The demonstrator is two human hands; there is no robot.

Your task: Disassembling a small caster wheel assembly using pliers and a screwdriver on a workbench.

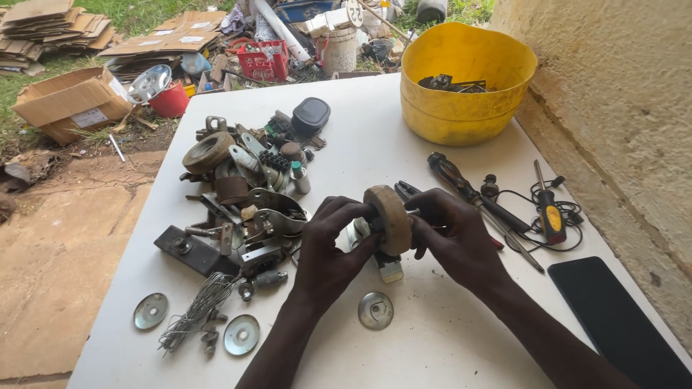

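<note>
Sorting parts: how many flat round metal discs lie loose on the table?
3: one disc at the near left, one beside the wire bundle, one below the hands. The scrap pile may hide more.

Outdoor setting, even daylight, no hard shadows. White table (432, 346) fills most of the view; take it as landmark. Right of the table, touching its edge: rough cream plaster wall (620, 94), stained and chipped low down. Left of the table: bare brown dirt (65, 238), cracked, packed hard. Beyond the table's far-left corner: open cardboard box (68, 104) on the ground, with grass (137, 13) behind it. Past the box, flattened cardboard stacks (50, 25). Beyond the table's far edge: scrap heap with a red crate (262, 61), a white pipe (281, 30), a red pot (170, 101) just off the corner.
</note>
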